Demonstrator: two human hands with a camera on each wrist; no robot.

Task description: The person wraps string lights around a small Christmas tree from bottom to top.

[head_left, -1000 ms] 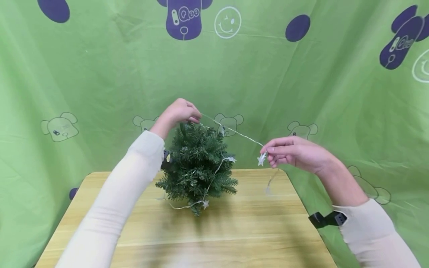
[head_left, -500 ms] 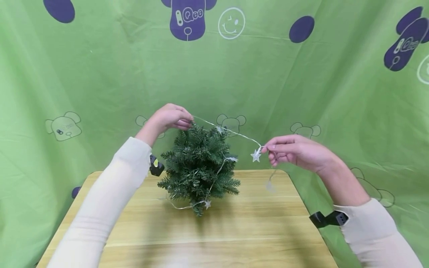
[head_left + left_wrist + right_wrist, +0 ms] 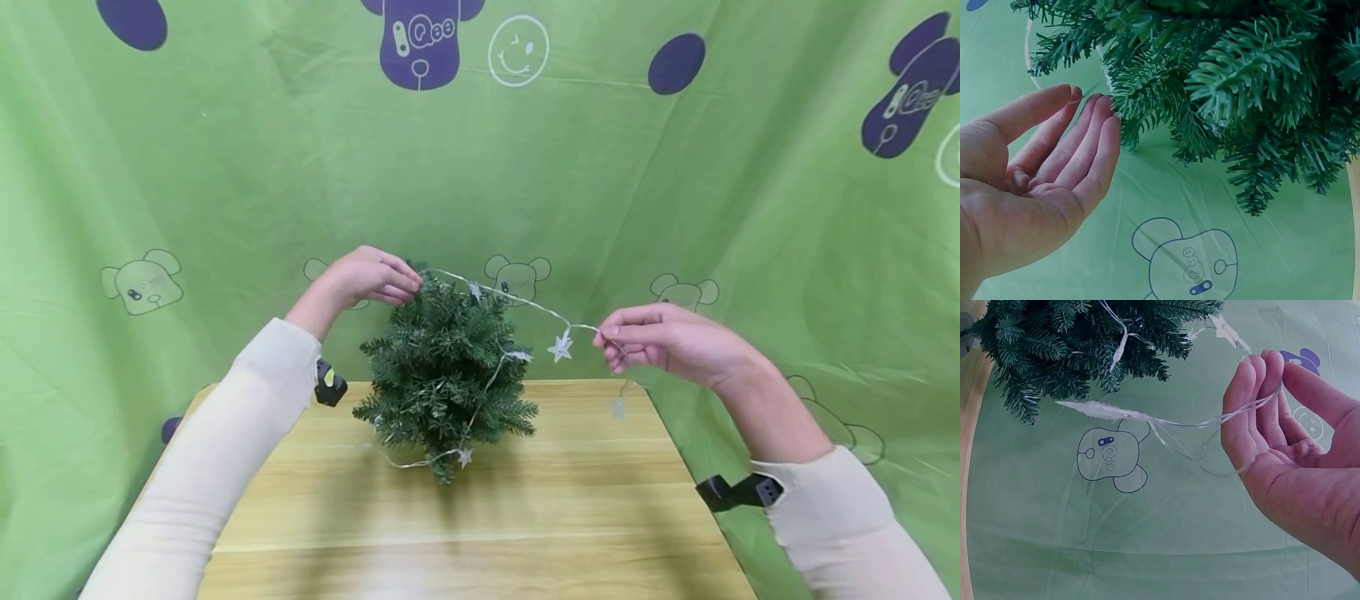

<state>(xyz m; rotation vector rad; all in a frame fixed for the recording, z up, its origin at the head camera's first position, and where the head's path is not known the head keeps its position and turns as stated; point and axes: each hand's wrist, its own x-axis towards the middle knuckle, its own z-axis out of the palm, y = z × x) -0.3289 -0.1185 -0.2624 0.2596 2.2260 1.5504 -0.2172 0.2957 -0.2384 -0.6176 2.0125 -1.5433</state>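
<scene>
A small green artificial Christmas tree [image 3: 446, 367] stands on the table. String lights [image 3: 525, 302] with clear star-shaped bulbs run across its front and along its upper right side. At the treetop's left, my left hand [image 3: 371, 277] has thumb and index fingertips together, apparently pinching the thin wire; the contact is mostly hidden. Out to the right, my right hand [image 3: 667, 340] pinches the wire between thumb and fingers. One star [image 3: 560, 346] dangles just left of it. Another star [image 3: 618, 408] hangs below. In the right wrist view, wire strands [image 3: 1210, 422] cross the right hand's fingers.
The wooden table [image 3: 480, 533] extends in front of the tree. A star [image 3: 465, 457] and some wire lie by the tree's near lower edge. A green printed cloth [image 3: 300, 150] hangs behind and at both sides. Black wrist cameras [image 3: 738, 492] sit at both cuffs.
My left hand has moved left and down from above the treetop to its left side. The stretched wire and its dangling star have shifted left. My right hand has barely moved.
</scene>
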